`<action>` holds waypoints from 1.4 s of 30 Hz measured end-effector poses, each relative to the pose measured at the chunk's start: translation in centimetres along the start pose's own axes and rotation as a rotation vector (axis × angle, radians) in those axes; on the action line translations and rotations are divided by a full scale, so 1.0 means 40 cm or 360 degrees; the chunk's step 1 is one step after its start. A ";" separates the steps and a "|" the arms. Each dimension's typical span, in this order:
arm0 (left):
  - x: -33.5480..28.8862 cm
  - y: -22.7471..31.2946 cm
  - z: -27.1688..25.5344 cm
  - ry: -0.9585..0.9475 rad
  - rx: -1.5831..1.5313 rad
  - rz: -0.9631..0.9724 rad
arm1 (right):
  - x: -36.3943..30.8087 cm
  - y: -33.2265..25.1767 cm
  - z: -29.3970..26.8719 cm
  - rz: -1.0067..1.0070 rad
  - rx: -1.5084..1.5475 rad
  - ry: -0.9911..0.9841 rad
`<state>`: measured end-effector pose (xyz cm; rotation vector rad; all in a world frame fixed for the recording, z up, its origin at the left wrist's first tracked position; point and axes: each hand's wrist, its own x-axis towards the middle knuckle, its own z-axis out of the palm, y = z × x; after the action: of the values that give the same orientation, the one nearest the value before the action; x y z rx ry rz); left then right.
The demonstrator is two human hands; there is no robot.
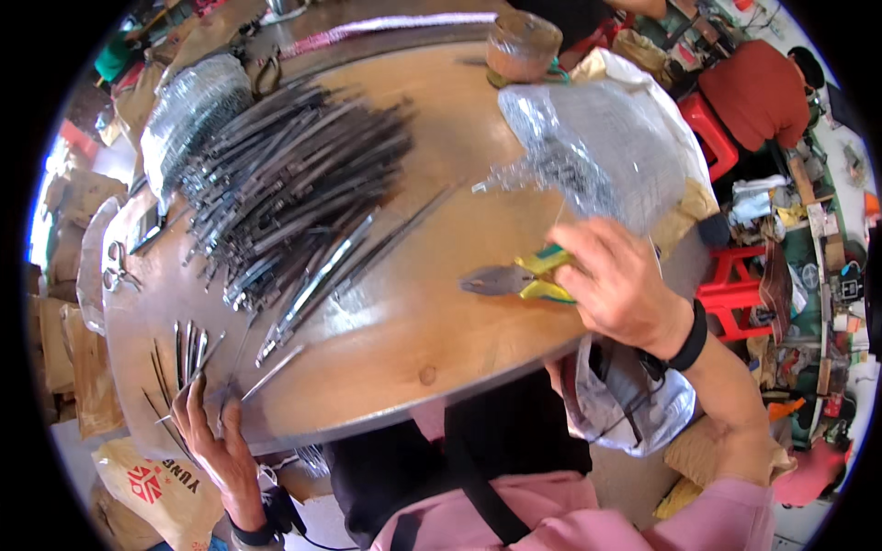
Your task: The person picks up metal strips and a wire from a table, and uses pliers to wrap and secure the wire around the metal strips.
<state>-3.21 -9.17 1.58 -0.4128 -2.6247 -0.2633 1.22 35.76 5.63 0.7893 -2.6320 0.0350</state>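
Observation:
My right hand is closed around the handles of a pair of pliers with yellow-green grips. The metal jaws point left, above the wooden table. At the near left edge of the table, my left hand has its thumb and fingers apart. Its fingertips touch or lie beside several thin metal rods fanned out there. Another light rod lies by the thumb. Farther back spreads a big pile of dark, slim metal strips, with a few lying loose at its right side.
The round-edged table also bears a clear plastic bag of metal pieces, another plastic-wrapped bundle, scissors and a brown tub. Red stools stand to the right. A white bag hangs below the near edge.

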 end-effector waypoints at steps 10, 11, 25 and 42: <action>0.202 0.324 0.097 -0.0494 -0.0634 0.0433 | -0.023 0.027 0.029 0.0017 -0.0014 -0.0011; 0.209 0.333 0.123 -0.0581 -0.0550 0.0409 | -0.025 0.029 0.026 0.0041 0.0016 0.0045; 0.230 0.340 0.168 -0.0465 -0.0320 0.0530 | -0.110 -0.020 -0.064 0.1717 0.1100 0.1382; -0.116 0.236 -0.105 -0.0619 -0.2827 -0.1992 | -0.253 -0.134 -0.091 0.2080 0.3132 0.1694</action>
<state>5.62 -2.51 4.10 0.8451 -1.7182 -2.9867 13.13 37.03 4.74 -0.6706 -0.8490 2.4883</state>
